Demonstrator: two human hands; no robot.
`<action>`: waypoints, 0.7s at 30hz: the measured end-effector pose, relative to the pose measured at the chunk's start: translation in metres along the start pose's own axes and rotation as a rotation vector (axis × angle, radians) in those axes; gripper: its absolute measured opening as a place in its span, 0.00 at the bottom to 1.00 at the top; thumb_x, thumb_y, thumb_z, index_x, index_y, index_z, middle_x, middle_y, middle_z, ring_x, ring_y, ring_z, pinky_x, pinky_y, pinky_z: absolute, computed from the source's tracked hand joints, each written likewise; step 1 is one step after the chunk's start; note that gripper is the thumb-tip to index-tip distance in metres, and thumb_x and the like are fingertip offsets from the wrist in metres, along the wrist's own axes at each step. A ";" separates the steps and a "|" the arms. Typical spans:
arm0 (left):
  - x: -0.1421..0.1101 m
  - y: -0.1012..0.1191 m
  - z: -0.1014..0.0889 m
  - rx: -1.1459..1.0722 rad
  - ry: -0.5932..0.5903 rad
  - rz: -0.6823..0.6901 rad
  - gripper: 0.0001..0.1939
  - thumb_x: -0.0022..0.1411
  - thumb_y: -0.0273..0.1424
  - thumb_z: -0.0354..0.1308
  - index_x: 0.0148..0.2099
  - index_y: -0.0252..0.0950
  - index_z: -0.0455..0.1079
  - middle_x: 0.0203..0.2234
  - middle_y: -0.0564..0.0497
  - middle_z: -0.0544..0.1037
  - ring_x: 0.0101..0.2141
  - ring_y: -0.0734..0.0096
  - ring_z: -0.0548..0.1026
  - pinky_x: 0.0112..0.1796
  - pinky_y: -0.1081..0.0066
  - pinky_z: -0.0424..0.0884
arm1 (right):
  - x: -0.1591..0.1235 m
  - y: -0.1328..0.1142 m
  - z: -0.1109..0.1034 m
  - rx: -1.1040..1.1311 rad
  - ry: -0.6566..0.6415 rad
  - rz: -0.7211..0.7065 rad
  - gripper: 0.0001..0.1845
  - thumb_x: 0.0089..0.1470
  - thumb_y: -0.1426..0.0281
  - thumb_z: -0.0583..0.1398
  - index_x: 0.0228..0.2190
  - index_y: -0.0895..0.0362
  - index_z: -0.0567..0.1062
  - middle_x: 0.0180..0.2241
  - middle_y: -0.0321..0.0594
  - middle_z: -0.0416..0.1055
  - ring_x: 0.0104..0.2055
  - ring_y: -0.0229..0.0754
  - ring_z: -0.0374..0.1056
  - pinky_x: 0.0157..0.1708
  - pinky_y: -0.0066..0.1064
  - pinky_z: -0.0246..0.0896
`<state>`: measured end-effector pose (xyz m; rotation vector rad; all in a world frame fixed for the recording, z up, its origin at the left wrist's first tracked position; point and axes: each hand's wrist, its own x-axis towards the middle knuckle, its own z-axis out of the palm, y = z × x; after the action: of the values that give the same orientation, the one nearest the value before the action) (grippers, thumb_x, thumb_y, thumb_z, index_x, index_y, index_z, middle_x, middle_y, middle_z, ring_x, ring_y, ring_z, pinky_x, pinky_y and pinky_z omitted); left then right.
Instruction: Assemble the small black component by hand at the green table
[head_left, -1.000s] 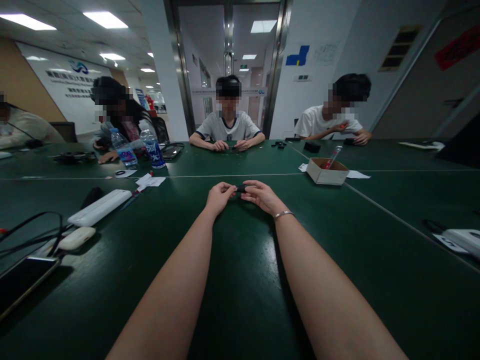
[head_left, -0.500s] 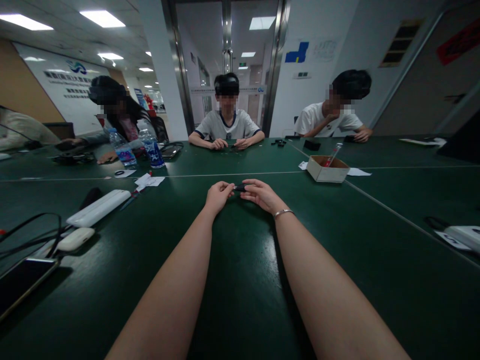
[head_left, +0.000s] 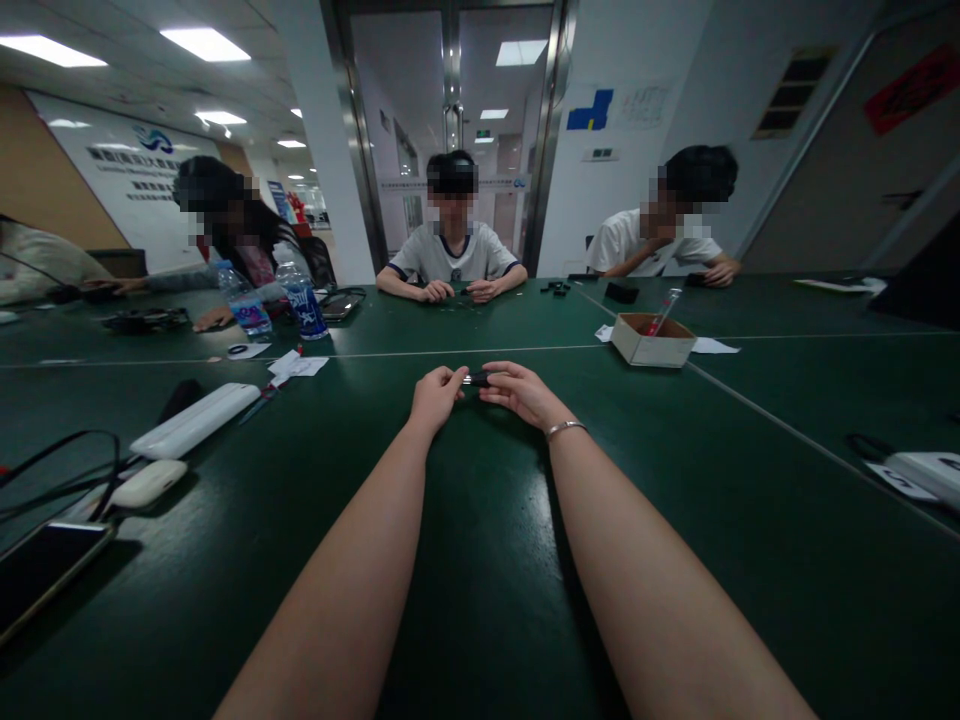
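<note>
A small black object with a shiny metal end [head_left: 477, 379] is held level between my hands, just above the green table [head_left: 480, 540]. It is too small for me to tell its kind. My left hand [head_left: 437, 398] is closed, with thumb and forefinger pinching the metal end. From the other side, my right hand [head_left: 525, 393] grips the black end between its thumb and bent fingers, which partly hide it. A metal bangle [head_left: 565, 427] circles my right wrist.
An open box [head_left: 654, 345] holding a clear tube stands ahead to the right. On the left lie a long white case [head_left: 196, 420], a white rounded case [head_left: 150, 484], a phone [head_left: 52, 570] and cables. Two water bottles [head_left: 304, 300] stand farther back. Several people sit across the table.
More of the object's shiny metal end shows between my fingertips. My hands have stayed almost in place. The camera view has shifted slightly.
</note>
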<state>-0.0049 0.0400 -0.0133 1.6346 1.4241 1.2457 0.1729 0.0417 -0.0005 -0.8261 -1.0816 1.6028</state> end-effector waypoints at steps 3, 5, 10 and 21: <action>-0.002 0.004 0.000 0.032 0.011 -0.002 0.20 0.60 0.48 0.54 0.28 0.37 0.69 0.21 0.52 0.74 0.23 0.71 0.69 0.28 0.71 0.61 | 0.000 -0.001 0.000 -0.004 0.004 0.004 0.11 0.55 0.86 0.58 0.37 0.61 0.74 0.34 0.43 0.75 0.28 0.38 0.75 0.33 0.28 0.75; -0.003 0.005 -0.001 0.051 0.013 0.001 0.21 0.61 0.49 0.53 0.27 0.37 0.69 0.20 0.52 0.74 0.23 0.71 0.69 0.27 0.71 0.61 | -0.001 -0.001 0.001 -0.006 0.000 0.002 0.11 0.55 0.86 0.58 0.37 0.61 0.74 0.34 0.43 0.75 0.28 0.38 0.75 0.33 0.28 0.75; -0.004 0.007 -0.001 0.068 0.019 -0.001 0.23 0.61 0.50 0.52 0.25 0.37 0.68 0.19 0.52 0.73 0.22 0.71 0.67 0.27 0.71 0.59 | -0.001 0.000 0.000 -0.009 -0.010 0.004 0.11 0.55 0.85 0.58 0.37 0.60 0.74 0.34 0.42 0.75 0.28 0.37 0.74 0.34 0.29 0.75; -0.004 0.009 -0.001 0.076 0.008 -0.019 0.25 0.61 0.52 0.51 0.26 0.37 0.70 0.18 0.51 0.72 0.21 0.70 0.68 0.27 0.71 0.60 | -0.001 -0.001 0.000 -0.005 -0.008 0.004 0.11 0.55 0.86 0.58 0.36 0.61 0.74 0.33 0.41 0.75 0.27 0.37 0.74 0.33 0.27 0.74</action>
<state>-0.0025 0.0336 -0.0058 1.6643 1.5052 1.2014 0.1736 0.0410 0.0002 -0.8266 -1.0907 1.6080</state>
